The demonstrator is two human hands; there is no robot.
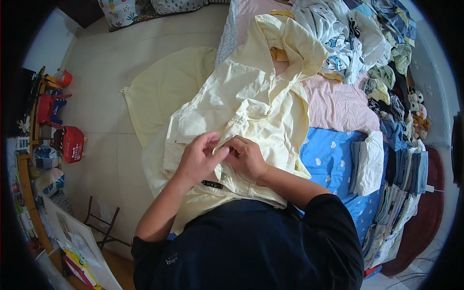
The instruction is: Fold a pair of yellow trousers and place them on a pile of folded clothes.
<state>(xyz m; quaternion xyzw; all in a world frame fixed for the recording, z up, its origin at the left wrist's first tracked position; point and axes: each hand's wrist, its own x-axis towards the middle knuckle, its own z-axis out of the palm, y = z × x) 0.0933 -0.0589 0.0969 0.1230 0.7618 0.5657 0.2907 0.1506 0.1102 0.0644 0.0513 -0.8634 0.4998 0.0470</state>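
A pale yellow garment (251, 96) lies spread over the bed's near edge, part of it hanging toward the floor. My left hand (200, 157) and my right hand (246, 155) meet at its middle, both pinching the fabric near a seam or placket. Fingers of both hands are closed on the cloth. A small black label (212, 184) shows on the garment just below my left wrist. My dark sleeves and torso fill the lower part of the view.
A heap of unfolded clothes (357, 38) covers the bed's far side. Folded stacks (401, 164) line the right edge, with a folded white piece (369, 162) on the blue heart-print sheet (328, 154). A shelf with red items (58, 130) stands left on the tiled floor (101, 96).
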